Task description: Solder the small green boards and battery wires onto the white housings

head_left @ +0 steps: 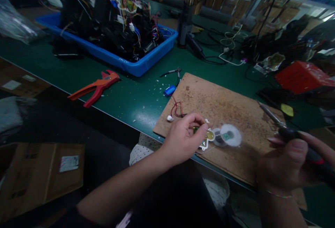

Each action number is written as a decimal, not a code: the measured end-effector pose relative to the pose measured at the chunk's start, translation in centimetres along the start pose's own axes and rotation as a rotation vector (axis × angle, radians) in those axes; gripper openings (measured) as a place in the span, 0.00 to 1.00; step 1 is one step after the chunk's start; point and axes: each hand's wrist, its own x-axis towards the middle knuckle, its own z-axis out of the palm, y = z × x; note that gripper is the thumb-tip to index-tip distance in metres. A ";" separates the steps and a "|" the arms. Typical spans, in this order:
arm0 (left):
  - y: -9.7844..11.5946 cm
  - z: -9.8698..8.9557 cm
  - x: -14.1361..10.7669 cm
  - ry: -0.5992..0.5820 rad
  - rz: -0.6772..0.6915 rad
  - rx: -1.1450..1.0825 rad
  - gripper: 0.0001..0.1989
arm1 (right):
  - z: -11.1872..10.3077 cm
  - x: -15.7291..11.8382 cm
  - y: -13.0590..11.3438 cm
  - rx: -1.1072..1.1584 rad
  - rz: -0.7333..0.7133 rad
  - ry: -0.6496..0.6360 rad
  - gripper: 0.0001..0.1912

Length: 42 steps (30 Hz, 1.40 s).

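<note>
My left hand (pixel 184 137) is closed in a pinch over a small white-edged circuit piece (pixel 210 135) near the front edge of the brown board (pixel 214 99). What lies between its fingertips is too small to make out. My right hand (pixel 288 161) is wrapped round a black-handled soldering iron (pixel 288 133), whose metal tip points up and left over the board. Beside the circuit piece sits a clear and white round spool (pixel 230 135). Red and black wires with a white plug (pixel 170 118) run to a blue battery (pixel 170 90) at the board's left edge.
A blue tray (pixel 141 67) heaped with black parts and wires stands at the back left. Red-orange cutters (pixel 101 85) and small pliers (pixel 175 71) lie on the green table (pixel 131 106). A heat gun (pixel 184 25) stands behind, and a red box (pixel 300 77) sits at right.
</note>
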 end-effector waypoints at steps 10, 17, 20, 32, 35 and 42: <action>-0.1 -0.2 -0.1 0.005 0.059 0.116 0.06 | 0.0 -0.4 -0.3 0.009 0.108 0.029 0.12; -0.6 -0.1 -0.2 0.048 0.041 0.090 0.07 | -0.2 -0.6 -1.0 -0.005 0.148 0.026 0.12; -0.7 0.1 -0.3 0.060 0.043 0.034 0.06 | -0.1 -0.6 -1.6 -0.011 0.143 0.010 0.11; 0.8 0.4 -0.5 0.067 0.205 0.392 0.04 | 0.2 -1.0 -3.8 -0.010 0.186 -0.027 0.10; 1.2 0.7 -0.1 0.042 0.209 0.484 0.04 | 0.1 -1.2 -3.9 0.015 0.215 -0.018 0.10; 0.9 1.3 0.5 0.079 0.225 0.499 0.02 | -0.3 -1.3 -4.0 0.088 0.192 -0.113 0.10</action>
